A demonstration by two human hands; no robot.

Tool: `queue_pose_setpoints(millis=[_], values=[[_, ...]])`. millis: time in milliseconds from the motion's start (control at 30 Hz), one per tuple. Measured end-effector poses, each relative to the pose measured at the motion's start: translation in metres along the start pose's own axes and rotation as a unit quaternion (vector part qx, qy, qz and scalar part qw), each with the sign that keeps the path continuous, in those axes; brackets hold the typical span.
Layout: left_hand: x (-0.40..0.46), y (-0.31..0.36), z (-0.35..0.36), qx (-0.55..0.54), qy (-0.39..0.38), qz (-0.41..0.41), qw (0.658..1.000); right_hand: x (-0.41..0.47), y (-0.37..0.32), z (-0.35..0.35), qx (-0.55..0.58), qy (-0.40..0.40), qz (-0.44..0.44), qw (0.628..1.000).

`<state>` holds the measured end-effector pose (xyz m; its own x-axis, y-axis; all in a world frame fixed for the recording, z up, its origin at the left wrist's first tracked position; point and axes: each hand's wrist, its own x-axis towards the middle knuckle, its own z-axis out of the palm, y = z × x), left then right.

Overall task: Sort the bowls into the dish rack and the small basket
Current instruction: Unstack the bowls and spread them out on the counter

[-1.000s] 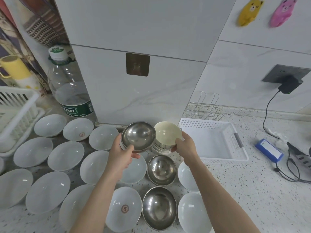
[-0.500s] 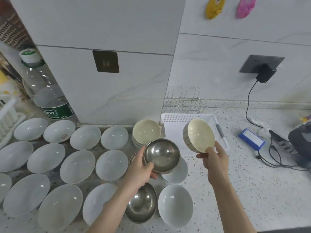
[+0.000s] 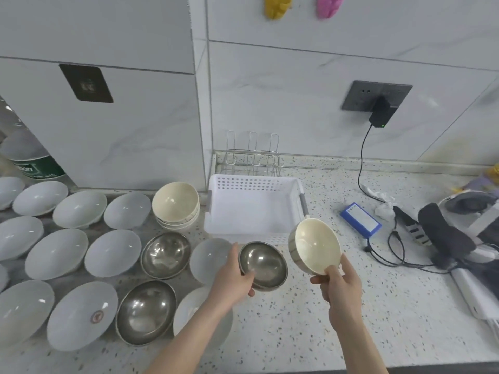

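Plainly risky: 2 bowls aloft just before the empty small basket (image 3: 255, 209), steel bowl (image 3: 263, 265) pinched at its rim by left hand (image 3: 232, 282), tilted cream bowl (image 3: 315, 246) gripped low by right hand (image 3: 340, 287), liable to slip or clash.

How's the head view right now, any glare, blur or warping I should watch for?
Head view: bright highlights glint inside the steel bowl in the left hand; the wall's tile lines bow from wide-angle distortion; the dark wall socket looks slightly smeared; the hands stay fairly sharp.
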<state>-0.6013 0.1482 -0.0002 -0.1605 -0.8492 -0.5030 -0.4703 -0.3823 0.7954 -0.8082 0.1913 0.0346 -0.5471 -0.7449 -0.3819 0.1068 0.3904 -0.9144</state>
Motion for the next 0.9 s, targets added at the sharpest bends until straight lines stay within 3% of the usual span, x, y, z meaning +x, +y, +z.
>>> queue_pose_setpoints(millis=[467,900], values=[[0.015,-0.002,0.035,0.022,0.076,-0.043,0.996,0.007,0.031,-0.042,-0.023,-0.066,0.009,0.998],[0.016,-0.011,0.034,-0.079,0.091,-0.099,0.988,0.005,0.047,-0.049,-0.115,-0.159,0.019,0.980]])
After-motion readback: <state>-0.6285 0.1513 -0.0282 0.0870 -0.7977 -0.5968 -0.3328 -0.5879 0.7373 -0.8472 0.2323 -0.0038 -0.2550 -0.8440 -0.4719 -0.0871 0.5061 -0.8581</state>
